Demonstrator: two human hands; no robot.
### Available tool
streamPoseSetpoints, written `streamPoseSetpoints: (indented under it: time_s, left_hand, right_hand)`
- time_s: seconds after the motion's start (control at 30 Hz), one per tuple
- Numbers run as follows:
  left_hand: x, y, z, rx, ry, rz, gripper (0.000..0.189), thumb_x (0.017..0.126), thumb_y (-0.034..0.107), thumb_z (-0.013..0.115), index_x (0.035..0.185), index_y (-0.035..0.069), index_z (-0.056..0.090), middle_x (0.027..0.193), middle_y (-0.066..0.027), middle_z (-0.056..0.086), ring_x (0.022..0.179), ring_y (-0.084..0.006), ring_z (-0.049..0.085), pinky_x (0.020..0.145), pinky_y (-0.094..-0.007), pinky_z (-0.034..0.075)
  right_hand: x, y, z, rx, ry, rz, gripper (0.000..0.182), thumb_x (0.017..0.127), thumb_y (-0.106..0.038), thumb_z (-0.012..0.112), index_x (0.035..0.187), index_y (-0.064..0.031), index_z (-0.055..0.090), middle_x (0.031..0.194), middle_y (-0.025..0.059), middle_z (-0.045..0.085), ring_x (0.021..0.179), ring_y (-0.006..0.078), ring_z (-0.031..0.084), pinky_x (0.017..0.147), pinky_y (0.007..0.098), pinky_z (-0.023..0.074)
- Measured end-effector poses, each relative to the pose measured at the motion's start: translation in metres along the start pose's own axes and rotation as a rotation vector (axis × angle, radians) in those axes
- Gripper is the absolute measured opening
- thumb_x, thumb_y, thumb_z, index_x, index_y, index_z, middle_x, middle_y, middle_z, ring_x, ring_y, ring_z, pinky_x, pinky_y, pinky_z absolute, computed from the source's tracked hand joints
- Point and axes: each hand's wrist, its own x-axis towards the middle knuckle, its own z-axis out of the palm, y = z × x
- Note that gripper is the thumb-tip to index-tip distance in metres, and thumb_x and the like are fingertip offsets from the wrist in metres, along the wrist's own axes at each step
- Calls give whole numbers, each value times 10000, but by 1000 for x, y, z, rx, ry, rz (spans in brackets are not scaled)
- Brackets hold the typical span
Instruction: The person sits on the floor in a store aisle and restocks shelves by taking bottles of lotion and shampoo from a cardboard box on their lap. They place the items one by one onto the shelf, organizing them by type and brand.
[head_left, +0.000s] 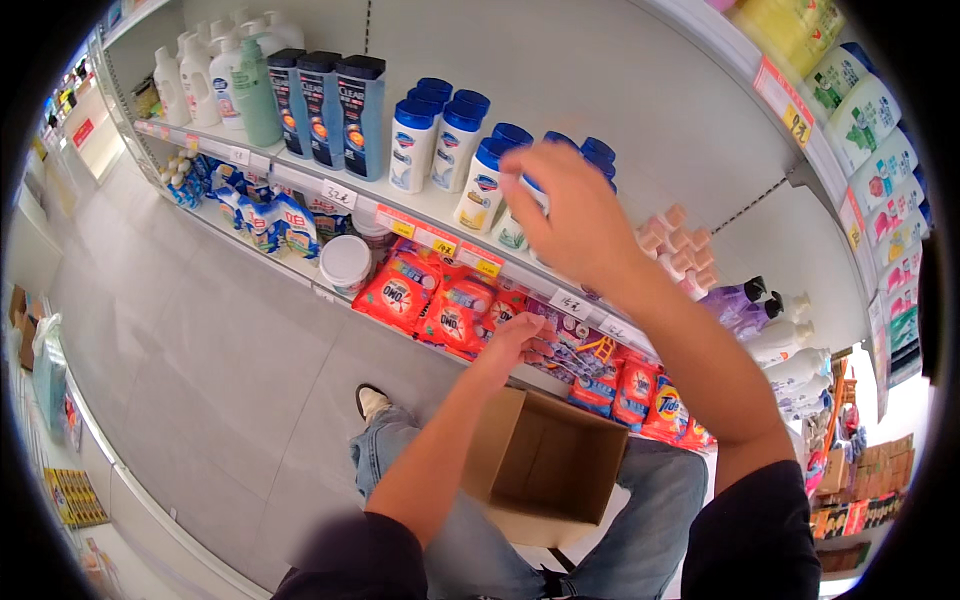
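Observation:
My right hand (574, 214), slightly blurred, is raised in front of white Safeguard bottles with blue caps. Its thumb and forefinger are apart, and bottles show through the gap between them. Closest to its fingertips stands a bottle with a yellow-marked label (478, 196); the hand partly hides a green-marked bottle (512, 229). Lower down, my left hand (517, 346) hangs with loosely bent fingers and nothing visible in it, in front of red OMO detergent bags (456, 311). Below it, an open cardboard box (559, 457) sits between my knees, its inner walls showing.
Clear bottles (360, 120) and white pump bottles (225, 82) stand left on the shelf. Pink-capped bottles (679, 244) and purple pump bottles (739, 307) stand right. An upper shelf edge (787, 97) juts out above. A white tub (346, 262) sits on the bottom shelf.

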Motion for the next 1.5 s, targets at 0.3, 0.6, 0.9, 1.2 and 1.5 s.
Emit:
streamPoseSetpoints:
  time_s: [0.3,0.6,0.9,1.2,1.5]
  left_hand:
    - [-7,-51,-3,942,297,97,321,893,367,642,915,47,631,851,-98,686,801,-236,664,715,-376,506]
    - [-8,-154,1,1306,41,-82,351,874,415,645,953,73,672,946,-120,707,928,-294,667,802,-418,515]
    - [-57,-176,22,1603,-335,-574,424,913,435,627,1062,40,666,1046,-146,693,980,-264,652,870,-373,504]
    - [-96,-207,31,1452,-119,-530,417,939,410,608,1047,9,650,1001,-134,690,908,-233,639,815,-369,507]
    - [-94,-364,0,1453,-362,-811,420,933,404,543,893,16,697,747,-153,671,707,-313,672,661,-419,527]
  right_hand:
    - [-204,-25,-27,212,-30,457,123,892,-86,624,934,30,631,895,190,643,858,368,624,783,406,496]
    - [-473,-11,-82,-73,-370,920,200,901,-214,587,967,-42,665,1016,163,638,1010,361,604,865,436,508]
    - [-541,-4,-112,42,-49,1066,157,910,-158,573,916,-15,636,944,179,629,931,389,603,801,460,497]
    - [-597,-2,-45,361,-709,1075,315,906,-314,584,979,-18,667,1014,202,681,1000,395,627,862,470,496]
    - [-585,11,-46,603,-552,1050,405,923,-388,569,1101,-39,670,1065,196,686,1022,376,642,889,459,501]
